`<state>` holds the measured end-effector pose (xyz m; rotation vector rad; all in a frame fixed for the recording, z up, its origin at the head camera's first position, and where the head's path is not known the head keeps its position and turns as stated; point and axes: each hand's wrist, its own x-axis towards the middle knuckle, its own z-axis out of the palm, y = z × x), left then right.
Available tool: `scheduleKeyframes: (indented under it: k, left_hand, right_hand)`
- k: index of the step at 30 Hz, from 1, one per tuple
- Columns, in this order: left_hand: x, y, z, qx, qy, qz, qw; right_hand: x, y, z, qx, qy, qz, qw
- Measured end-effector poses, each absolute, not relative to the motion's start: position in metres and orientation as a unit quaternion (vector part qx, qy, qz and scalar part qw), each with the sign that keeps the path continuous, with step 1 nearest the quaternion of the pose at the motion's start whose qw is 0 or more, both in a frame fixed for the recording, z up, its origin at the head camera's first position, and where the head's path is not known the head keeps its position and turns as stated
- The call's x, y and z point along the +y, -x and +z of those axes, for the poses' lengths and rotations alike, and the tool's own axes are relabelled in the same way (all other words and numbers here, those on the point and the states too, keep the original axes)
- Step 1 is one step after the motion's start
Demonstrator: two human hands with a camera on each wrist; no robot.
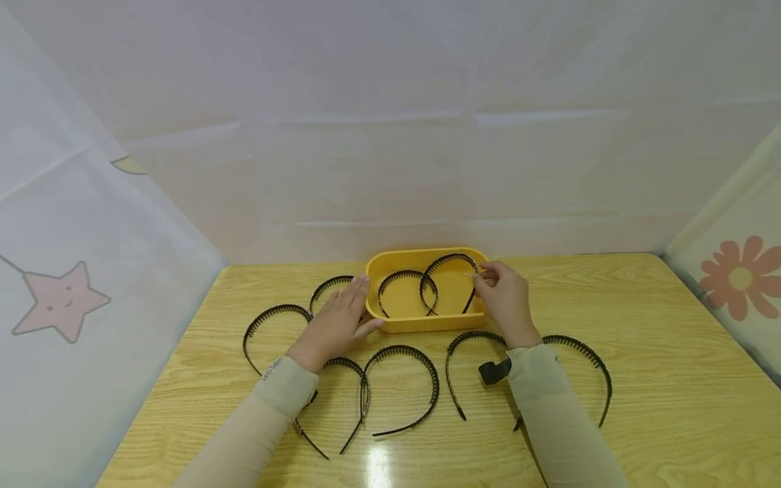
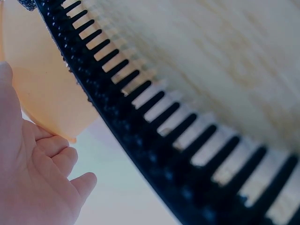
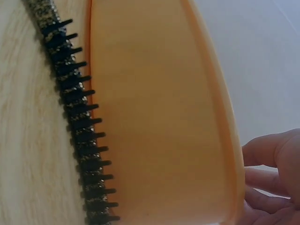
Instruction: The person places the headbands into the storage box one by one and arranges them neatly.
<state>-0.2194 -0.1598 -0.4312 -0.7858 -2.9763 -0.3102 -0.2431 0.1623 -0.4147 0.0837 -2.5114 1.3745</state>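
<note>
A yellow plastic basket point(image 1: 427, 325) stands toward the back of the table, holding two black toothed headbands. The headband on the right point(image 1: 450, 257) leans up against the inside, and the other headband point(image 1: 404, 273) crosses its lower end. At the basket's right end my right hand point(image 1: 508, 298) pinches the right headband's side between thumb and fingers, close by the rim. My left hand point(image 1: 335, 320) lies against the basket's left end with extended fingers. A headband's teeth point(image 2: 140, 108) fill much of the left wrist view; the basket wall point(image 3: 154, 112) fills the right wrist view's middle.
Several more headbands lie on the wooden table point(image 1: 665, 379), among them one headband point(image 1: 434, 379) in front of the basket and another headband point(image 1: 601, 362) beside the right forearm. Behind the table hangs a pale cloth point(image 1: 390, 169).
</note>
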Motion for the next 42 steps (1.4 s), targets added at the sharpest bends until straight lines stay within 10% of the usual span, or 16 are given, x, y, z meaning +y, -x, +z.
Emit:
scheduleKeyframes:
  k: [20,42]
  left_hand:
    - [-0.16,0.22,-0.431,-0.961,0.256,-0.105,0.029]
    - [-0.161,0.219,-0.432,-0.96,0.256,-0.112,0.017]
  right_hand:
    - [0.186,0.24,-0.393,-0.876,-0.045,0.44,0.194]
    - [0.249,0.218,-0.383,-0.945,-0.137,0.296,-0.015]
